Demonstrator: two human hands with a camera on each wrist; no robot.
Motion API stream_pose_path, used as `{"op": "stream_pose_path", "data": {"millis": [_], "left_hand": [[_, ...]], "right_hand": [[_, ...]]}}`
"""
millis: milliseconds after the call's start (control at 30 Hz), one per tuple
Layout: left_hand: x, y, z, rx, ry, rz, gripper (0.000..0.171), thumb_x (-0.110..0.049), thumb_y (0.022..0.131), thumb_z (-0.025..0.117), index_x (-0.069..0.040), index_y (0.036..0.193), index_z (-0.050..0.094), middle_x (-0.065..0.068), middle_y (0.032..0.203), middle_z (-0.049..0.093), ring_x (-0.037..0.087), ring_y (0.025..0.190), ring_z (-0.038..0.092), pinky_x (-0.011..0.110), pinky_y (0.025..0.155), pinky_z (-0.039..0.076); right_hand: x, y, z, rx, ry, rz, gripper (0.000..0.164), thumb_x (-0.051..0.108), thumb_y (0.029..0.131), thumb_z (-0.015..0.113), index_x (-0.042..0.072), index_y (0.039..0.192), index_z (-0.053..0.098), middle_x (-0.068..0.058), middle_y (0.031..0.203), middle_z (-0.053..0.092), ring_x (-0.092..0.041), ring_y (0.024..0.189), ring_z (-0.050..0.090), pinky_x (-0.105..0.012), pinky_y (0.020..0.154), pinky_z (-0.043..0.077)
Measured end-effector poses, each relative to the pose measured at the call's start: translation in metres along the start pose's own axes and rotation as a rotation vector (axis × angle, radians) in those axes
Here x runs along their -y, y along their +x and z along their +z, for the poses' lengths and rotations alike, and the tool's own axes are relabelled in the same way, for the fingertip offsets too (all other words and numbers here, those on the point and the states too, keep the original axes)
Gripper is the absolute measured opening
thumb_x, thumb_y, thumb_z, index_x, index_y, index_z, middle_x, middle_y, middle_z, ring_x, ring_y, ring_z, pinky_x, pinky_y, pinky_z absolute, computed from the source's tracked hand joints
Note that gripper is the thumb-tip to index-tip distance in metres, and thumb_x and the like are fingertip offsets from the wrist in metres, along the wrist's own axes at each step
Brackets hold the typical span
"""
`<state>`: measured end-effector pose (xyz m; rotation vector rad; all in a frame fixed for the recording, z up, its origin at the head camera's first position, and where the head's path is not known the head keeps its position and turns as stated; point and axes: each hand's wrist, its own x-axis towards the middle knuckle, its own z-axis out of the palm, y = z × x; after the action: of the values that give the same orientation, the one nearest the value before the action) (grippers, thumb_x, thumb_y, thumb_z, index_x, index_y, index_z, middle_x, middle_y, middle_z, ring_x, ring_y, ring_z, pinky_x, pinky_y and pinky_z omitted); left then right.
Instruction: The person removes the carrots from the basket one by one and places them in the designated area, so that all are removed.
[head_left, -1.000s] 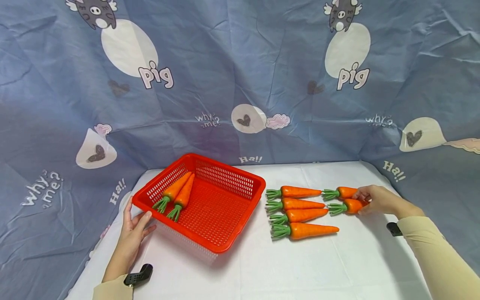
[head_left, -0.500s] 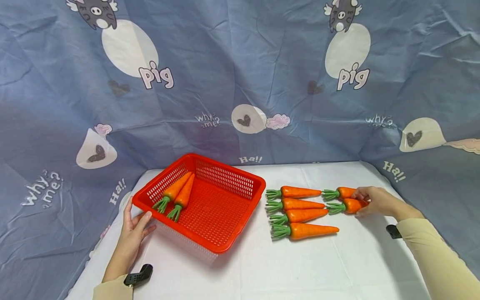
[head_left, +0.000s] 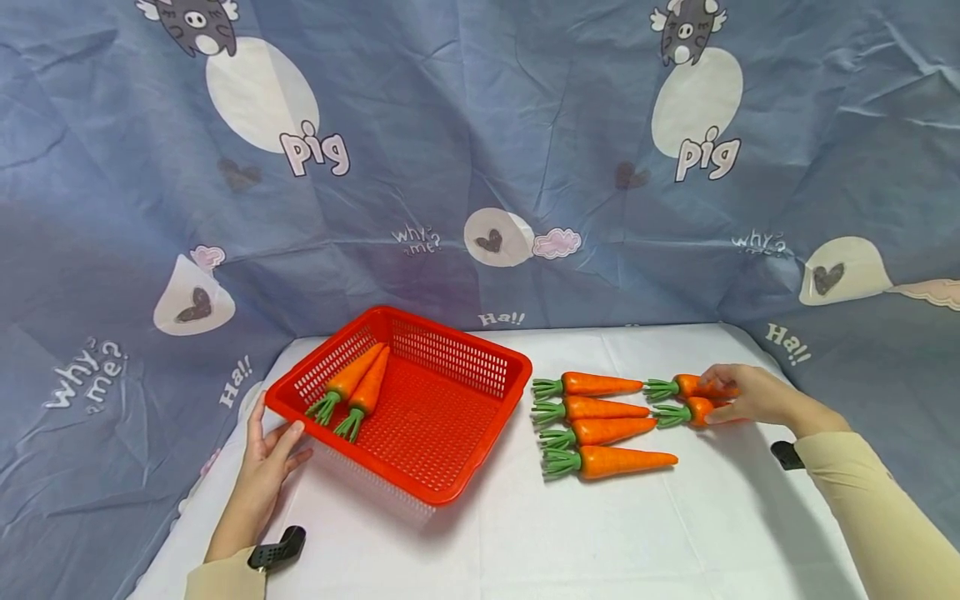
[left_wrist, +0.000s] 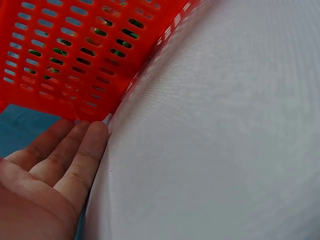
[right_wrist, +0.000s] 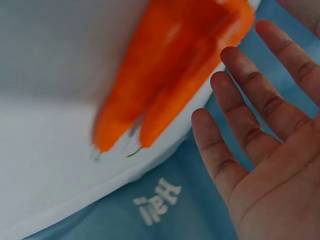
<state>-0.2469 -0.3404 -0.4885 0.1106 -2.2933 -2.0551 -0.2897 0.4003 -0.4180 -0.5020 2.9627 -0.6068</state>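
Note:
My left hand point(head_left: 258, 479) is at the left corner of a red plastic basket point(head_left: 442, 408), thumb and forefinger touching its rim. In the left wrist view, the fingers point(left_wrist: 82, 162) lie nearly straight beneath the perforated side. Two carrots lie inside, a left one point(head_left: 352, 375) and a right one point(head_left: 369, 390). My right hand point(head_left: 757, 396) hovers over two more carrots, a back one point(head_left: 688, 385) and a front one point(head_left: 697, 410), and partly hides them. Its fingers are spread in the right wrist view, apart from the orange roots point(right_wrist: 135, 85).
Several carrots, the nearest one point(head_left: 622, 462) among them, lie in a column between basket and right hand, green stems to the left. A white cloth point(head_left: 570, 542) covers the table. Patterned blue fabric point(head_left: 420, 167) rises behind and at both sides.
The front right carrot has shifted slightly left. My right hand, earlier with its fingers on that carrot, has let go and spread its fingers. The left hand and basket stay in place.

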Motion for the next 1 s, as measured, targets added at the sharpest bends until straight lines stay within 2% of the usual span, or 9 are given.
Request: {"op": "stream_pose_path", "data": {"millis": [233,367,467,633,867,1000], "left_hand": [[-0.002,-0.001,0.000,-0.005,-0.008,0.000,0.091,-0.034,0.112,0.058,-0.047,0.170,-0.011,-0.015,0.136,0.049,-0.012,0.106,0.065,0.016,0.089,0.060],[-0.003,-0.002,0.000,-0.007,-0.004,-0.009,0.092,-0.035,0.112,0.058,-0.048,0.169,-0.012,-0.007,0.142,0.047,-0.013,0.106,0.065,0.016,0.089,0.059],[-0.003,-0.002,0.001,-0.010,0.005,-0.008,0.092,-0.035,0.112,0.058,-0.047,0.170,-0.012,-0.011,0.138,0.049,-0.012,0.106,0.065,0.016,0.089,0.060],[-0.002,-0.001,0.001,-0.017,0.000,-0.017,0.092,-0.035,0.111,0.059,-0.047,0.170,-0.011,-0.023,0.127,0.053,-0.012,0.106,0.065,0.017,0.089,0.060],[-0.001,0.000,0.000,-0.025,-0.005,-0.017,0.092,-0.033,0.111,0.059,-0.047,0.170,-0.011,-0.023,0.126,0.053,-0.012,0.105,0.064,0.017,0.088,0.060],[-0.002,0.000,0.000,-0.026,-0.004,-0.022,0.092,-0.033,0.111,0.059,-0.046,0.170,-0.011,-0.021,0.128,0.052,-0.011,0.106,0.064,0.017,0.089,0.060]], "right_hand": [[0.030,0.016,-0.007,-0.009,-0.001,-0.015,0.044,0.033,0.084,0.093,0.011,0.117,0.074,-0.012,0.112,0.074,-0.038,0.110,0.069,-0.062,0.097,0.055],[0.047,0.026,-0.009,0.017,-0.005,-0.037,0.045,0.034,0.088,0.090,0.010,0.122,0.073,-0.015,0.116,0.073,-0.040,0.115,0.068,-0.065,0.102,0.053],[0.059,0.034,-0.009,0.029,-0.006,-0.048,0.045,0.034,0.089,0.090,0.011,0.124,0.073,-0.014,0.117,0.072,-0.040,0.117,0.068,-0.064,0.103,0.053],[0.079,0.049,-0.005,0.027,-0.006,-0.072,0.042,0.032,0.089,0.089,0.013,0.123,0.073,-0.007,0.115,0.072,-0.031,0.111,0.067,-0.054,0.098,0.055],[0.106,0.072,-0.001,0.008,0.045,-0.125,0.039,0.025,0.091,0.088,0.009,0.123,0.073,-0.009,0.115,0.073,-0.029,0.108,0.065,-0.052,0.098,0.055],[0.120,0.082,-0.005,0.008,0.052,-0.126,0.039,0.027,0.092,0.087,0.010,0.124,0.074,-0.008,0.114,0.072,-0.027,0.108,0.063,-0.050,0.098,0.054]]}}
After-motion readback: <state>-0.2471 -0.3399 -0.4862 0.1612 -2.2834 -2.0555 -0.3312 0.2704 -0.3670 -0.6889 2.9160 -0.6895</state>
